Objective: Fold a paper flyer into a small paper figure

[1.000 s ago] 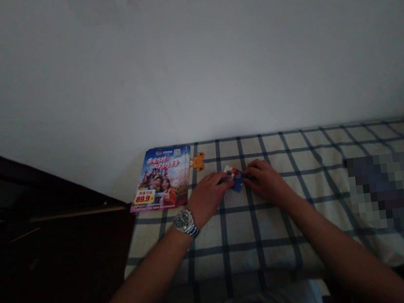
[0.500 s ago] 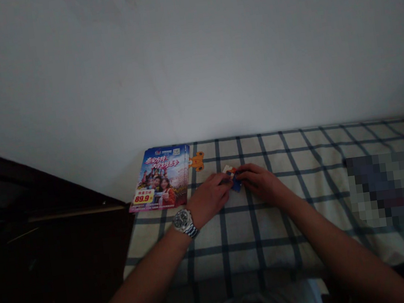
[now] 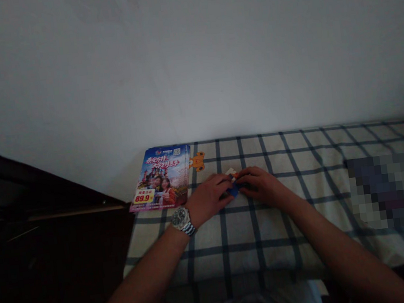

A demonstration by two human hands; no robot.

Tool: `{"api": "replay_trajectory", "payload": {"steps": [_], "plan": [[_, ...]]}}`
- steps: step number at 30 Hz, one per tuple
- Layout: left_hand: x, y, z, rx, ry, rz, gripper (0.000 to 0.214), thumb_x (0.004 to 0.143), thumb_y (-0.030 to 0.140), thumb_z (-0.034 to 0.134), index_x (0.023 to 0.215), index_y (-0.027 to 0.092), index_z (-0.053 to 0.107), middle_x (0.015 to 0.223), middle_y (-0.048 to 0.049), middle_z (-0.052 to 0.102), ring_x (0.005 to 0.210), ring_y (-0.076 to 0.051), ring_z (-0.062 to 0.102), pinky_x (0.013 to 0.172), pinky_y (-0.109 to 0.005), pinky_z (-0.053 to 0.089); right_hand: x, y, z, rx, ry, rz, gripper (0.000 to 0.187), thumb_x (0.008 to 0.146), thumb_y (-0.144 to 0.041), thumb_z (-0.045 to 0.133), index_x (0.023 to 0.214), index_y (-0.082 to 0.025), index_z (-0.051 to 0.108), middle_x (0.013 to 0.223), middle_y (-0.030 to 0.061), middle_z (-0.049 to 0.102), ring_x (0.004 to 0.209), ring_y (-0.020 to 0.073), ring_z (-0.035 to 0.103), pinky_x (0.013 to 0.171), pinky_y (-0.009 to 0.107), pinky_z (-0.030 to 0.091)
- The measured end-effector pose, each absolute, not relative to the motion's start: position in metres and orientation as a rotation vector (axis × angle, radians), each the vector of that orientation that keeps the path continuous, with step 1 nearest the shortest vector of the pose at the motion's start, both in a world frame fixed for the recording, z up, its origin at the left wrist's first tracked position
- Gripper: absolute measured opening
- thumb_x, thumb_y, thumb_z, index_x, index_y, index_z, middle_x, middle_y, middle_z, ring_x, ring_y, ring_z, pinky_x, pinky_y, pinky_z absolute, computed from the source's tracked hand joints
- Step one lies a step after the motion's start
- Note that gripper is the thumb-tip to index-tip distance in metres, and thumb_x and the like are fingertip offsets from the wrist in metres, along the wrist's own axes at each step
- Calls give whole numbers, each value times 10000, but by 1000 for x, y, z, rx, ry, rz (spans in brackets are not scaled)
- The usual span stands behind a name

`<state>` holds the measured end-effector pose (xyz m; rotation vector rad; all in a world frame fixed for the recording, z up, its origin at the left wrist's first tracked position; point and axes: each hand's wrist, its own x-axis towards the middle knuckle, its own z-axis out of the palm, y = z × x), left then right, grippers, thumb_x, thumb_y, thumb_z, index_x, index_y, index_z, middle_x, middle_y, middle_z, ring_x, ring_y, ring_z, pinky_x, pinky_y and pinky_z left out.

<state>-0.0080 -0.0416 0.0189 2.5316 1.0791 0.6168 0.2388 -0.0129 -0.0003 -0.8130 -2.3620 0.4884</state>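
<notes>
Between my hands is a small folded piece of printed paper (image 3: 233,190), blue with white and orange parts, close to the checked cloth. My left hand (image 3: 209,197), with a metal watch (image 3: 183,221) at the wrist, is closed on its left side. On the other side my right hand (image 3: 261,184) pinches the paper with its fingertips. The fingers of both hands cover much of it. To the left of my hands lies a stack of colourful flyers (image 3: 163,178).
An orange bear-shaped figure (image 3: 198,161) shows beside the flyers. The checked cloth (image 3: 240,255) covers the surface up to the white wall (image 3: 213,61). A blurred-out dark object (image 3: 387,190) lies at right. Dark furniture (image 3: 26,192) stands at left.
Both hands have shifted slightly, and the folded paper has moved a little toward me. More of its upper part is now covered by my fingers. The flyers have stayed put.
</notes>
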Motion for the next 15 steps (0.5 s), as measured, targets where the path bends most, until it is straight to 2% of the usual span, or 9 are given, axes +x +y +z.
{"api": "replay_trajectory", "payload": {"steps": [3,5,11,15], "plan": [[-9,-41,17,2522,1068,624,318,927,290,720,1232,237,644,1344,-54,617,1243,-235,573,1084,-409,503,239,-13,0,-828,-2372,498,224,931,-186,684,1143,-255,712,1182,100,694,1095,252,680,972,456,575],[-10,-40,16,2523,1060,636,293,937,296,709,1221,241,656,1339,-48,619,1231,-227,578,1083,-405,500,240,-13,1,-838,-2369,511,229,925,-192,692,1143,-256,717,1185,100,694,1103,253,677,981,457,571],[-9,-39,15,2499,1075,671,202,1013,325,592,1160,242,703,1287,-50,646,1193,-214,604,1046,-402,517,240,-14,4,-831,-2367,549,274,882,-223,752,1153,-251,721,1213,108,682,1135,263,661,993,454,559],[-7,-39,18,2475,1128,681,224,1036,319,543,1149,230,714,1247,-54,674,1158,-212,628,1013,-395,534,239,-14,3,-859,-2363,530,210,902,-207,727,1108,-245,737,1190,103,686,1111,258,666,992,451,551]]}}
